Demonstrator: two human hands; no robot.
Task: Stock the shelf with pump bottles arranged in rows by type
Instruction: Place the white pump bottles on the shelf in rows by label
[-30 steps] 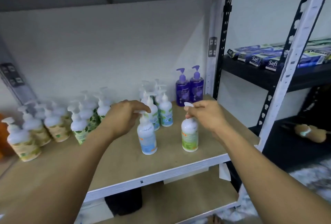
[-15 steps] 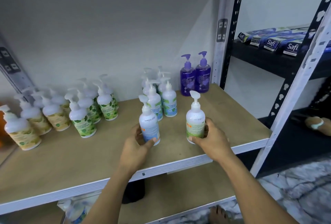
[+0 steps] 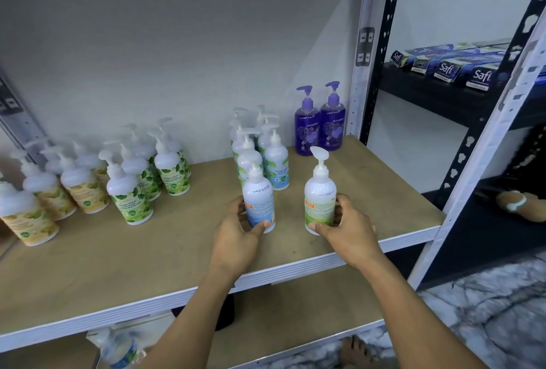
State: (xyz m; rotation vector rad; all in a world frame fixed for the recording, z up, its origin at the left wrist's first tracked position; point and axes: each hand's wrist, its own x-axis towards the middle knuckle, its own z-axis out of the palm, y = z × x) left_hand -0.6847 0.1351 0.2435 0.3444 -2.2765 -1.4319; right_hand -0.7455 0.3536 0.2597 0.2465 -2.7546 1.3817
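**Shelf stocking, head view.** We see the wooden shelf [image 3: 165, 250] spanning the frame. To its right is a black shelf [image 3: 428, 94] carrying Safi boxes [image 3: 446, 68].

Toward the back of the wooden shelf stand four sets of pump bottles, from left to right:
- the yellow group [image 3: 85, 191]
- the green group [image 3: 130, 197]
- the blue row [image 3: 276, 164]
- the purple pair [image 3: 307, 129], nearest the white upright post

Near the front edge, we note the left hand [image 3: 236, 238] curled round the lower body of the blue-labelled bottle [image 3: 258, 200]. This bottle stands upright, just in front of the blue row. The right hand [image 3: 351, 232] wraps the base of the green-labelled bottle [image 3: 320, 197], thumb in front and fingers behind. That bottle stands upright on the board, apart from its neighbour.
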